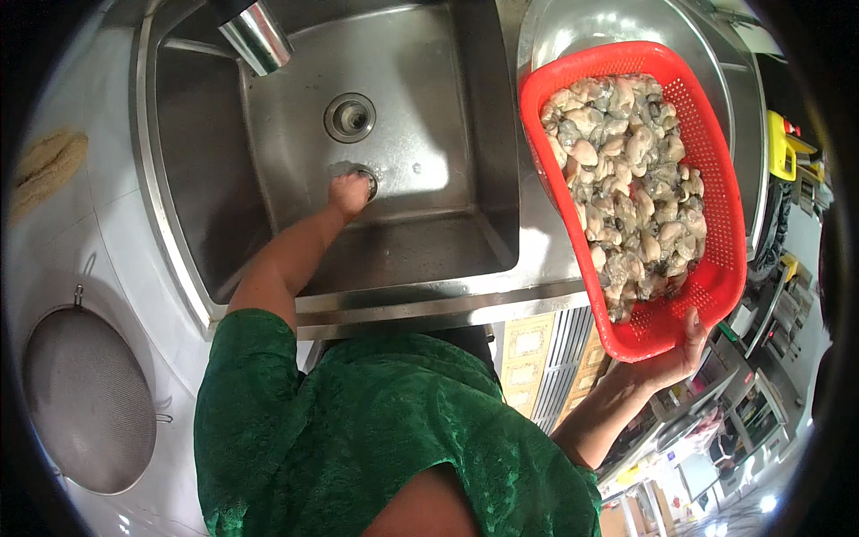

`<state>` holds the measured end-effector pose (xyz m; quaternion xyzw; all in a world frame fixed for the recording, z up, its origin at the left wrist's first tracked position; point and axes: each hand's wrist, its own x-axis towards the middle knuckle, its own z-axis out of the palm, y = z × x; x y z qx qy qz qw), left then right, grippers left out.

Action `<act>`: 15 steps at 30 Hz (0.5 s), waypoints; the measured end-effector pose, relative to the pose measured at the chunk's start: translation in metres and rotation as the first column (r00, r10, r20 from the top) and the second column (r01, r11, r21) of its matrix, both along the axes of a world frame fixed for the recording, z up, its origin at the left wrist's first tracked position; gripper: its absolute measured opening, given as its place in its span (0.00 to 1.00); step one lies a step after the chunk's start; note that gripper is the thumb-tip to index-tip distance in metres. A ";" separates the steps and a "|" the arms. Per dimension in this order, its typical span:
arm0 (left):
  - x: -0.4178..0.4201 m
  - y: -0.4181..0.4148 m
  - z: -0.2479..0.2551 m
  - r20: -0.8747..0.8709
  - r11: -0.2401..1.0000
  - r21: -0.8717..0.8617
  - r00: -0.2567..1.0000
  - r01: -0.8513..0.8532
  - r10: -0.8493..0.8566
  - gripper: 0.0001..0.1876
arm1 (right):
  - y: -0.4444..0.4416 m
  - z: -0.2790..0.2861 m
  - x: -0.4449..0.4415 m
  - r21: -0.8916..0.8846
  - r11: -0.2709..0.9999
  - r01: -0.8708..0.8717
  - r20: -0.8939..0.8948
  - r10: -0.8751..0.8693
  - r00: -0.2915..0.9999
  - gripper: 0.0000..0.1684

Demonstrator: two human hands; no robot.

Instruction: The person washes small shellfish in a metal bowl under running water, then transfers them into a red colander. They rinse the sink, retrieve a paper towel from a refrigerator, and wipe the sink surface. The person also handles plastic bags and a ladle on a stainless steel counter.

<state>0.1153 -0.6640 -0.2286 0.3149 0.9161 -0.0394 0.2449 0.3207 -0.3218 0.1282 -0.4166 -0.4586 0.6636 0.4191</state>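
My left hand [349,192] is down in the stainless-steel sink [402,80], its fingers closed around a small round metal piece [371,182] that looks like a sink strainer. Most of that piece is hidden behind the hand. Just beyond lies the round drain [349,117], uncovered. On the right, my right hand [686,356] grips the near end of a red perforated plastic basket [725,221], thumb over the rim. Shucked oysters [624,181] fill much of the basket, which is tilted. Its far part overlaps a large round metal basin [570,27].
A chrome faucet spout [258,40] reaches over the sink's far left. A round mesh strainer [90,396] hangs on the white tiled wall at left. The sink's front edge [429,299] runs before my body. A yellow container [780,146] stands at far right.
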 end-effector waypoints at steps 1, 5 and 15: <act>0.000 -0.002 -0.002 -0.037 1.000 0.003 0.999 0.023 -0.023 0.11 | 0.001 0.000 0.002 0.001 1.000 0.003 0.008 -0.003 1.000 0.26; -0.010 -0.017 0.012 0.106 0.982 0.150 0.990 -0.110 0.095 0.10 | 0.003 -0.002 0.008 -0.028 0.999 -0.034 0.019 0.034 0.999 0.25; -0.031 0.101 0.234 0.636 0.306 0.724 0.770 -0.618 0.051 0.08 | 0.001 0.008 -0.008 0.099 0.993 -0.069 0.059 0.063 0.996 0.34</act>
